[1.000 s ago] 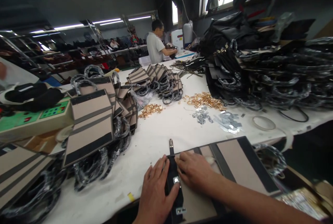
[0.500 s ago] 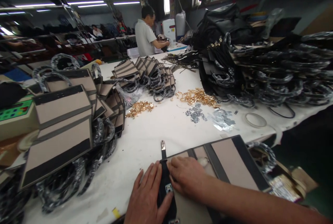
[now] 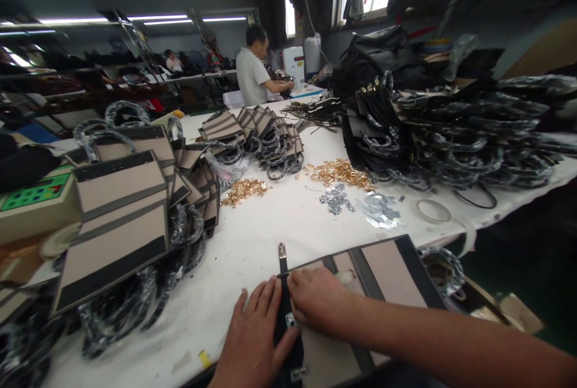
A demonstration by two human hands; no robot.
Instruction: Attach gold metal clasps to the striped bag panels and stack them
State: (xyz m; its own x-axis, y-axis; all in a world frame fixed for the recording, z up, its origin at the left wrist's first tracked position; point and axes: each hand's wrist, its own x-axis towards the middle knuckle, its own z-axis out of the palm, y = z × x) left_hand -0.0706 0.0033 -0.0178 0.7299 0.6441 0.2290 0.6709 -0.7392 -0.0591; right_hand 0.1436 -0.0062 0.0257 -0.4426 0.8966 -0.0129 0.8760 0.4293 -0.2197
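We find a beige panel [image 3: 391,269] with dark bands lying beige side up, mostly right of the grip. Within the grip, its black edge strip [image 3: 282,310] carries a metal plate [image 3: 290,319]; a metal clasp [image 3: 282,250] projects just beyond.

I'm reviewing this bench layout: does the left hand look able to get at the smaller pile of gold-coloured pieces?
Probably yes: nothing bulky stands on the white tabletop between the left hand and that gold-coloured pile, though the hand rests on the black strip.
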